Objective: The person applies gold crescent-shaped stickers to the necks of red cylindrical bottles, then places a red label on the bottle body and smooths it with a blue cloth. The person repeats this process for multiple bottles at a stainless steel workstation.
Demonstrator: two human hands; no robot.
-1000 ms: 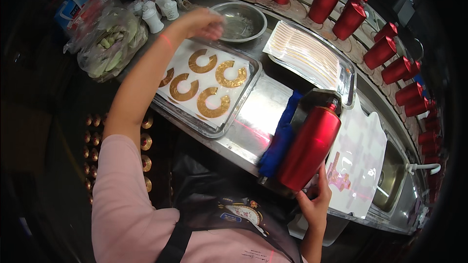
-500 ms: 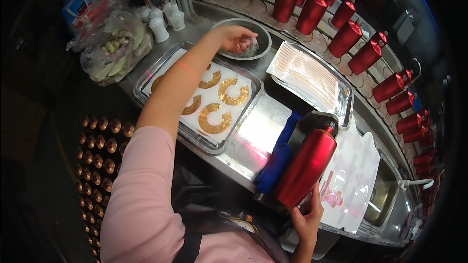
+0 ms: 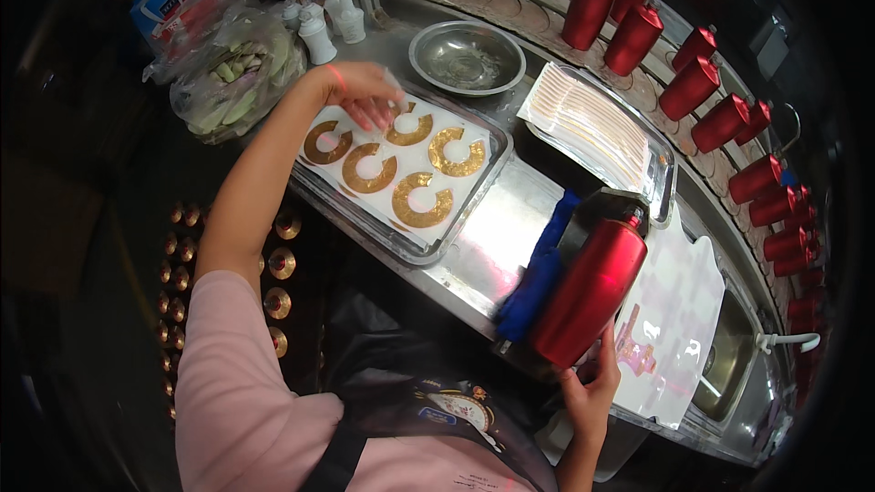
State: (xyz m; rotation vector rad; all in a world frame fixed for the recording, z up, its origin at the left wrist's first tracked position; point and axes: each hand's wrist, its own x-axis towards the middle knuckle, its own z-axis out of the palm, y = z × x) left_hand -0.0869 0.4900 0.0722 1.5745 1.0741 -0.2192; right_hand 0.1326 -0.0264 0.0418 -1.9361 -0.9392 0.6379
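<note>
My left hand (image 3: 369, 96) hangs over the far left of a metal tray (image 3: 437, 255), fingers loosely bent and apart, slightly blurred; I make out nothing in them. On the tray's white sheet lie several gold C-shaped decals (image 3: 422, 202), the nearest ones just below my fingers. My right hand (image 3: 592, 384) holds the lower end of a glossy red bottle (image 3: 591, 292), thumb on one side and fingers on the other. The bottle lies tilted, its neck pointing away from me, on a dark holder beside a blue cloth (image 3: 533, 287).
Behind the tray stands a metal bowl (image 3: 424, 68) of water. A second tray holds striped decal sheets (image 3: 588, 118). White patterned sheets (image 3: 674, 328) lie right, before a sink (image 3: 720, 364). Red bottles (image 3: 633, 41) line a curved conveyor. Far left sits a plastic bag (image 3: 237, 82).
My left hand has come out of the water bowl and moved left and nearer, over the decal tray. My right hand stays on the red bottle. The whole view has shifted slightly.
</note>
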